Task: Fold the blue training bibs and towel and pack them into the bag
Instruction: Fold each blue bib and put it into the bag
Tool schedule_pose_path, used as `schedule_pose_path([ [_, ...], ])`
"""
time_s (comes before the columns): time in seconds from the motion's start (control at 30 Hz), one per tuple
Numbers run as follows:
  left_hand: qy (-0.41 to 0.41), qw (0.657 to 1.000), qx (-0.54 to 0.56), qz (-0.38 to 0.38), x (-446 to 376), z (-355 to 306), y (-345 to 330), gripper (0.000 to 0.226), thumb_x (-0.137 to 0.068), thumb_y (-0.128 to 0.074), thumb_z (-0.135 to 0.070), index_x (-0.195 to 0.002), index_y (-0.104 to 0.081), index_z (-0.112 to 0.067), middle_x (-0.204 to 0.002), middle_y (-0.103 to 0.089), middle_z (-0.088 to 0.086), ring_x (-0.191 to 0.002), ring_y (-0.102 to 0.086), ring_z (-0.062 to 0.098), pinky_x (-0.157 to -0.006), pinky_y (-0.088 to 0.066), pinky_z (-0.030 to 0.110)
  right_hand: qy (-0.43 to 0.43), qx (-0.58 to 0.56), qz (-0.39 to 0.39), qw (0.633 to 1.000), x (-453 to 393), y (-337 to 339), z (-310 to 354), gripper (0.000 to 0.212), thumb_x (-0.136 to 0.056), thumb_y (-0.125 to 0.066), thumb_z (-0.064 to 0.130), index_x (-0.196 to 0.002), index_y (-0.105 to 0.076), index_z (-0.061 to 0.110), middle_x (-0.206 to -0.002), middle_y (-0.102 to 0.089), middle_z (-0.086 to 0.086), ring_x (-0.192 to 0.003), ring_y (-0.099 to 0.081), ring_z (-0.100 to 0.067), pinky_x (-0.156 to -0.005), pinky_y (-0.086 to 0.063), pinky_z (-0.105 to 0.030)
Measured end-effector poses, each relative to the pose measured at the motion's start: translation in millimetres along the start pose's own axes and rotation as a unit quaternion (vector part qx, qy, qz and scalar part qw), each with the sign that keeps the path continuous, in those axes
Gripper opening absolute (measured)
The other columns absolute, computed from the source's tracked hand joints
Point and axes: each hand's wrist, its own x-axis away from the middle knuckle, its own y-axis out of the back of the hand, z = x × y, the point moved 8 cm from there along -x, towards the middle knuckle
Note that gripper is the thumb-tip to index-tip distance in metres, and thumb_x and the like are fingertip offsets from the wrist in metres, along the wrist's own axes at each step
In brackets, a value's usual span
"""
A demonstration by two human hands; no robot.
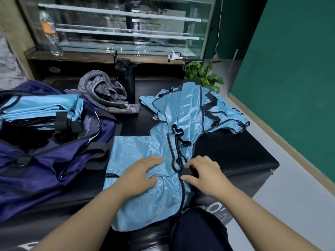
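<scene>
A light blue bib (137, 151) with black trim lies spread on the black table (235, 153) in front of me. My left hand (143, 173) presses flat on its middle with straight fingers. My right hand (204, 173) pinches the bib's black strap at its right edge. More blue bibs (192, 109) lie in a loose pile behind it. Folded blue bibs (41, 107) sit in the open navy bag (45, 163) at the left. A grey striped towel (103, 91) lies crumpled behind the bag.
A black bottle (126, 78) stands next to the towel. A clear water bottle (50, 33) stands on the wooden ledge of a glass cabinet (126, 24). A green plant (203, 73) is at the table's far right corner, a green wall (290, 69) beyond.
</scene>
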Motion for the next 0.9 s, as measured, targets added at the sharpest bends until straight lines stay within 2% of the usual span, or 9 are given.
schedule_pose_path([
  [0.1,0.001,0.999,-0.04,0.006,-2.3,0.3,6.4,0.033,-0.092,-0.056,-0.021,-0.125,-0.058,-0.026,-0.134,-0.044,-0.024,-0.127,-0.035,-0.007,-0.11,-0.025,0.016,-0.05,-0.115,0.008,0.992,-4.0,-7.7,-13.6,0.027,-0.085,-0.063,0.047,-0.079,-0.05,0.025,-0.085,-0.052,0.01,-0.09,-0.043,-0.012,-0.079,-0.028,-0.029],
  [0.2,-0.002,0.992,-0.122,-0.019,-7.2,-10.4,14.7,0.015,-0.095,-0.049,-0.026,-0.101,-0.059,-0.015,-0.102,-0.06,-0.004,-0.092,-0.057,0.016,-0.084,-0.047,0.039,-0.071,-0.208,0.019,0.975,-5.6,-6.8,-21.9,0.033,-0.087,-0.064,0.04,-0.066,-0.046,0.021,-0.074,-0.05,0.009,-0.075,-0.046,-0.008,-0.075,-0.034,-0.028],
  [0.3,0.006,0.993,-0.104,-0.054,-8.6,-18.0,20.7,0.016,-0.098,-0.043,-0.03,-0.105,-0.052,-0.019,-0.094,-0.056,-0.002,-0.081,-0.055,0.019,-0.076,-0.047,0.04,-0.098,-0.303,0.032,0.947,-4.4,-3.6,-27.4,0.035,-0.089,-0.064,0.026,-0.063,-0.042,0.018,-0.059,-0.042,0.01,-0.055,-0.038,-0.005,-0.059,-0.032,-0.024],
  [0.43,-0.023,0.992,-0.116,-0.046,-8.4,-24.9,14.9,0.014,-0.097,-0.039,-0.027,-0.104,-0.047,-0.018,-0.091,-0.055,0.0,-0.078,-0.052,0.019,-0.075,-0.045,0.039,-0.11,-0.323,0.018,0.94,-7.5,-0.6,-32.8,0.03,-0.085,-0.063,0.014,-0.064,-0.041,0.015,-0.055,-0.038,0.009,-0.052,-0.034,-0.007,-0.054,-0.029,-0.025],
  [0.57,-0.071,0.987,-0.145,-0.023,-6.4,-24.1,-3.7,0.01,-0.094,-0.038,-0.03,-0.1,-0.045,-0.024,-0.105,-0.053,-0.01,-0.093,-0.049,0.011,-0.091,-0.039,0.033,-0.125,-0.325,0.004,0.937,-10.3,-0.5,-35.6,0.027,-0.081,-0.061,0.008,-0.066,-0.039,0.015,-0.06,-0.044,0.004,-0.052,-0.035,-0.009,-0.055,-0.03,-0.027],
  [0.63,-0.071,0.985,-0.157,0.01,-4.5,-19.1,-14.7,0.029,-0.097,-0.034,-0.039,-0.123,-0.046,-0.036,-0.131,-0.037,-0.026,-0.126,-0.034,-0.001,-0.114,-0.019,0.034,-0.135,-0.31,0.001,0.941,-13.5,-0.1,-36.9,0.02,-0.08,-0.059,0.007,-0.07,-0.043,0.015,-0.068,-0.053,-0.001,-0.056,-0.04,-0.011,-0.055,-0.033,-0.026],
  [0.73,-0.056,0.985,-0.155,0.058,-4.4,-14.2,-22.8,0.041,-0.101,-0.03,-0.045,-0.142,-0.03,-0.047,-0.141,-0.005,-0.033,-0.138,0.01,-0.006,-0.115,0.012,0.031,-0.157,-0.253,-0.031,0.954,-22.5,10.6,-31.8,0.008,-0.084,-0.053,0.01,-0.082,-0.051,0.017,-0.079,-0.055,0.004,-0.073,-0.05,-0.015,-0.068,-0.043,-0.027],
  [0.83,-0.051,0.994,-0.06,0.077,-8.7,-19.1,-18.8,0.043,-0.099,-0.032,-0.048,-0.142,-0.032,-0.046,-0.148,-0.009,-0.028,-0.139,0.011,-0.006,-0.116,0.011,0.027,-0.12,-0.078,-0.112,0.983,-33.7,34.8,-7.0,0.013,-0.087,-0.052,0.016,-0.099,-0.054,0.02,-0.098,-0.051,0.006,-0.098,-0.044,-0.017,-0.087,-0.037,-0.035],
  [0.9,-0.041,0.998,-0.002,0.052,-15.4,-18.1,-2.8,0.041,-0.099,-0.04,-0.04,-0.14,-0.041,-0.036,-0.152,-0.023,-0.019,-0.141,-0.002,-0.004,-0.118,0.002,0.025,-0.043,-0.058,-0.156,0.985,-42.6,46.6,20.7,0.015,-0.089,-0.051,0.015,-0.103,-0.057,0.017,-0.104,-0.055,0.004,-0.104,-0.045,-0.019,-0.089,-0.036,-0.036],
])
